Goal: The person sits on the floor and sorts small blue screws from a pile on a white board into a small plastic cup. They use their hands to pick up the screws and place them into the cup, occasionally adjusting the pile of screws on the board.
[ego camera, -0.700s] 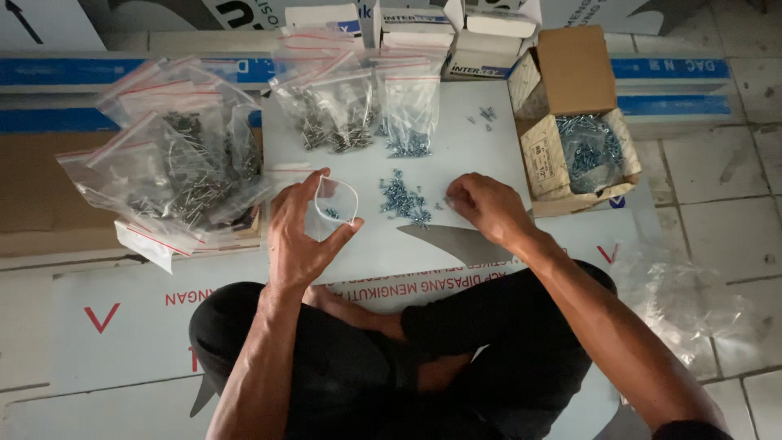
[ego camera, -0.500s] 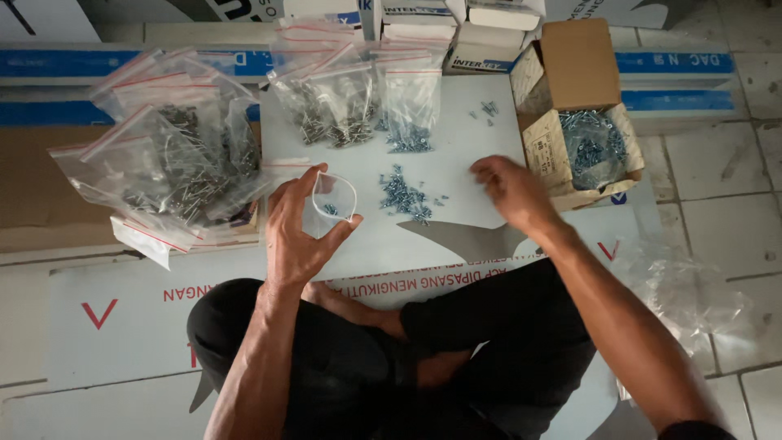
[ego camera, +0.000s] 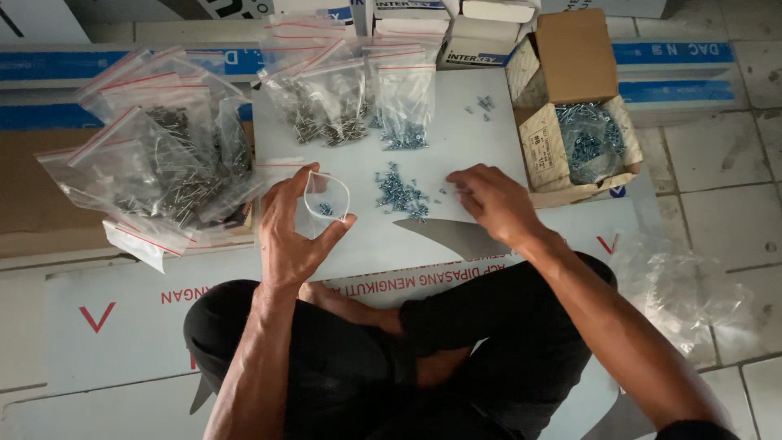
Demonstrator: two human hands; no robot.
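Far left, we note a heap of clear zip bags (ego camera: 155,171) with red seal strips, filled with dark screws, resting partly on brown cardboard and overlapping the left edge of the white board (ego camera: 481,147). Next along, our left hand (ego camera: 293,232) holds a small clear bag (ego camera: 324,202) upright, thumb and fingers pinching its sides so the mouth gapes open toward the top; a few screws sit in its bottom. Above it, at the board's far edge, more filled bags (ego camera: 350,90) lie fanned out, one spilling bluish screws. Just right of the held bag, apart from it, lies the loose pile of small bluish screws (ego camera: 399,191), its long axis running from upper left to lower right on the board. Our right hand (ego camera: 493,200) rests palm down just right of that pile, fingers curled toward it, fingertips at a few stray screws; whether any screw is pinched under them we cannot tell. Relation of note: the pile lies between the two hands, left of the right hand and right of the bag's mouth, the right hand being the nearer. Further right, an open cardboard box (ego camera: 570,65) holds a plastic liner with more bluish screws. Far right, crumpled clear plastic (ego camera: 684,285) on the tiled floor.
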